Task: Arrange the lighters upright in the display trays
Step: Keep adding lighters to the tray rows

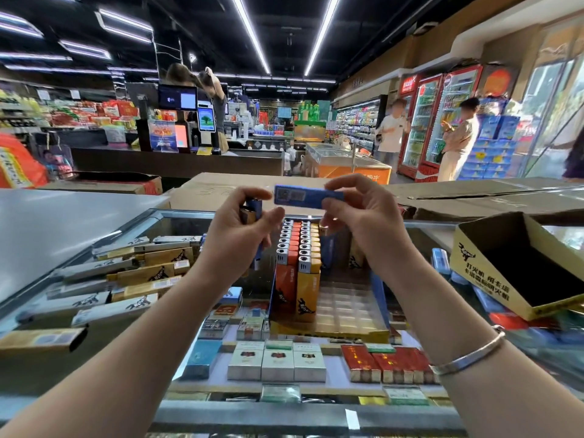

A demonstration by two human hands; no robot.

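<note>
I'm standing in a shop — a supermarket, at its tobacco counter. Under the glass counter [177, 216] in front of me lie rows of cigarette packs [276, 361]. Across the aisle stands a checkout desk [177, 159] with screens [177, 97], and past it shelves of packaged goods [357, 124], a chest freezer [347, 162] and red drink fridges [439, 121] — two shoppers [392, 131] stand beside them.

In my right hand [357, 213] is a flat blue cardboard sleeve [308, 197] with a dark printed patch. My tray's upright plastic lighters [297, 263] run orange and yellow, black creature prints, silver tops.
</note>
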